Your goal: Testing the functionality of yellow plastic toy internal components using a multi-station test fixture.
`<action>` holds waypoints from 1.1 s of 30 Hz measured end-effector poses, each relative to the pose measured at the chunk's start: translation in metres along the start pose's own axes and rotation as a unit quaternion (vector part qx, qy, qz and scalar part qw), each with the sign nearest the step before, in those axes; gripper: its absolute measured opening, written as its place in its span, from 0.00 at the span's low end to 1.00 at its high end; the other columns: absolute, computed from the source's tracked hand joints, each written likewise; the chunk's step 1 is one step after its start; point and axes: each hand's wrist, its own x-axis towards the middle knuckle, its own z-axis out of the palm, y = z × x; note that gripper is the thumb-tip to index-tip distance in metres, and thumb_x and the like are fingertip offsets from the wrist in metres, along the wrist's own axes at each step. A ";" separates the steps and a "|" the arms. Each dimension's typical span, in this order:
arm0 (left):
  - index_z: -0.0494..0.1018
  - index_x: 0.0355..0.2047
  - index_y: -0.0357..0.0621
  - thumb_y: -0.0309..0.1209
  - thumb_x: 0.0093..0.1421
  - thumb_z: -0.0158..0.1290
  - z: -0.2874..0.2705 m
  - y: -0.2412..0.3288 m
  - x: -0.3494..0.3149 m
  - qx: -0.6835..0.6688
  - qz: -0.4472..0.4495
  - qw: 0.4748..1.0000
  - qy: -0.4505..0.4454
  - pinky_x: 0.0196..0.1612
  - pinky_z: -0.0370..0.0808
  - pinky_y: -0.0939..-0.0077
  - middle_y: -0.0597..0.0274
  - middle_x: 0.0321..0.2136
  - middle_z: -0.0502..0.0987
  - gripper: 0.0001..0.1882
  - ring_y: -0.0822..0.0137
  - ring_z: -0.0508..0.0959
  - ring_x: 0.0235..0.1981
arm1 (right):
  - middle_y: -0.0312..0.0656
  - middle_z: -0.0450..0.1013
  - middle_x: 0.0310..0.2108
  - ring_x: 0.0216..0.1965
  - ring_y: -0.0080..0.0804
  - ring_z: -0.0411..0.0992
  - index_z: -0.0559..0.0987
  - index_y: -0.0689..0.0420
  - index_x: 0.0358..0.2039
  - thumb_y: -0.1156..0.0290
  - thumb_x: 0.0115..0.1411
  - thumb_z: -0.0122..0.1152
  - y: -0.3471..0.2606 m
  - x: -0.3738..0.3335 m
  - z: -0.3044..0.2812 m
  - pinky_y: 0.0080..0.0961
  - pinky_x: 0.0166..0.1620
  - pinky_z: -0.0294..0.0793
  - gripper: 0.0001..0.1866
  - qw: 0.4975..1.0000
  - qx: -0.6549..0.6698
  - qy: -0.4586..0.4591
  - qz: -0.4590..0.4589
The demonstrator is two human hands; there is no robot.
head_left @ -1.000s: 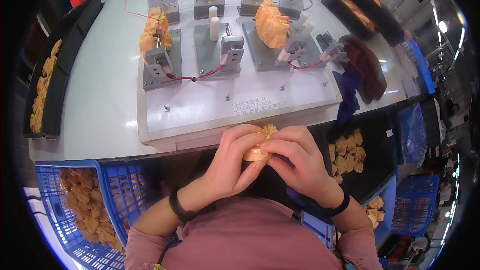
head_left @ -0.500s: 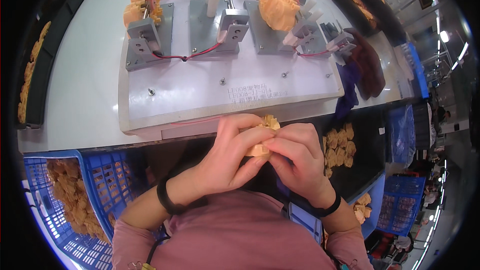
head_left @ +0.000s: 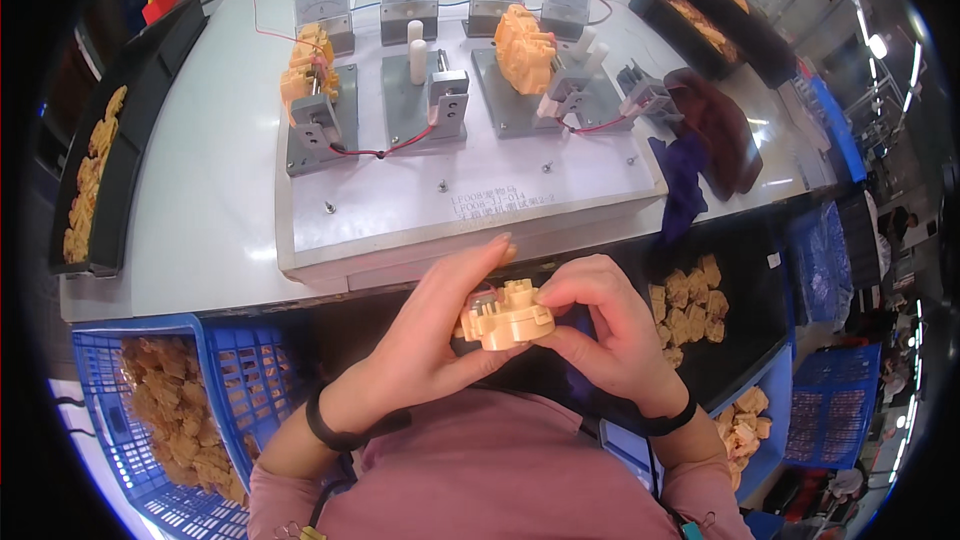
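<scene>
Head view looks down on a person at a white bench. Both hands are up in front of the pink shirt, and they meet on one small cream plastic part (head_left: pixel 508 318). It is round and flat, with little bumps sticking up on top. The left hand (head_left: pixel 432 335) cups it from the side, palm open, fingers stretched up past it and the thumb under its edge. The right hand (head_left: pixel 605 325) pinches the other side, fingertips on top and thumb below. So both hands are closed on the same part, and it sits between them, just above the person's lap and near the front edge of the bench.

Each wrist wears a black band.

On the bench lies a white board (head_left: pixel 420 210) with three grey metal stands bolted to it. The left stand (head_left: pixel 315 120) has a yellow-orange part clamped in it. The middle stand (head_left: pixel 425 100) holds two white pegs. The right stand (head_left: pixel 535 80) carries another orange part. Red and black wires run between them. Four small grey dial meters (head_left: pixel 445 5) stand in a row at the back.

A blue basket (head_left: pixel 235 380) at the person's left is full of tan parts. A black tray (head_left: pixel 740 300) at the right holds a few more. A long black tray (head_left: pixel 90 180) with tan parts sits far left. A purple cloth (head_left: pixel 685 180) lies by a dark brown thing on the bench's right side.
</scene>
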 end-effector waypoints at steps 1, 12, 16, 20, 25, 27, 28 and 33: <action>0.59 0.65 0.39 0.24 0.54 0.63 -0.002 0.002 0.000 0.001 -0.027 1.000 -0.015 0.59 0.69 0.61 0.47 0.58 0.70 0.39 0.50 0.71 0.58 | 0.42 0.72 0.43 0.41 0.32 0.72 0.76 0.59 0.46 0.79 0.56 0.68 -0.001 -0.001 0.001 0.26 0.43 0.75 0.17 0.999 0.031 -0.010 0.000; 0.69 0.56 0.42 0.19 0.51 0.62 0.008 0.015 -0.002 0.097 -0.021 0.995 -0.003 0.52 0.76 0.67 0.53 0.53 0.77 0.30 0.55 0.79 0.52 | 0.41 0.72 0.42 0.43 0.36 0.71 0.77 0.58 0.46 0.75 0.57 0.68 0.007 -0.006 0.004 0.28 0.47 0.72 0.16 0.998 0.044 0.018 -0.037; 0.69 0.56 0.42 0.19 0.51 0.63 0.014 0.016 -0.002 0.122 -0.023 0.992 -0.007 0.51 0.77 0.67 0.52 0.51 0.77 0.30 0.54 0.80 0.50 | 0.39 0.73 0.40 0.43 0.36 0.71 0.78 0.57 0.45 0.73 0.56 0.68 0.013 -0.011 0.000 0.29 0.46 0.71 0.16 0.998 0.050 0.000 -0.033; 0.68 0.55 0.41 0.20 0.52 0.63 0.017 0.011 -0.001 0.152 -0.006 0.988 -0.002 0.50 0.77 0.67 0.50 0.51 0.78 0.29 0.55 0.80 0.49 | 0.39 0.72 0.42 0.44 0.32 0.70 0.78 0.58 0.43 0.71 0.56 0.70 0.016 -0.014 0.001 0.26 0.46 0.72 0.15 0.998 0.052 0.002 -0.025; 0.67 0.54 0.39 0.20 0.53 0.64 0.019 0.006 0.000 0.168 0.015 0.986 -0.006 0.51 0.77 0.68 0.48 0.51 0.77 0.28 0.56 0.80 0.50 | 0.40 0.73 0.40 0.42 0.36 0.71 0.79 0.57 0.44 0.72 0.55 0.69 0.021 -0.015 0.001 0.29 0.46 0.71 0.16 0.997 0.055 0.024 -0.053; 0.70 0.54 0.43 0.20 0.49 0.65 0.021 0.007 -0.001 0.149 -0.007 0.989 0.006 0.49 0.78 0.66 0.51 0.50 0.78 0.30 0.53 0.80 0.49 | 0.40 0.74 0.40 0.41 0.36 0.71 0.79 0.57 0.44 0.72 0.55 0.70 0.022 -0.015 -0.001 0.29 0.46 0.71 0.15 0.998 0.044 0.017 -0.049; 0.70 0.54 0.43 0.20 0.49 0.65 0.021 0.007 -0.001 0.149 -0.007 0.989 0.004 0.49 0.78 0.66 0.51 0.50 0.78 0.30 0.53 0.80 0.49 | 0.40 0.74 0.39 0.41 0.36 0.72 0.79 0.57 0.43 0.71 0.55 0.70 0.023 -0.015 -0.001 0.29 0.46 0.71 0.15 0.998 0.038 0.011 -0.050; 0.71 0.53 0.42 0.22 0.51 0.65 0.020 0.005 -0.002 0.151 -0.002 0.988 0.011 0.50 0.78 0.66 0.51 0.51 0.78 0.28 0.53 0.80 0.50 | 0.40 0.74 0.40 0.41 0.35 0.72 0.79 0.57 0.43 0.70 0.55 0.71 0.023 -0.016 0.002 0.29 0.47 0.71 0.16 0.998 0.058 0.016 -0.035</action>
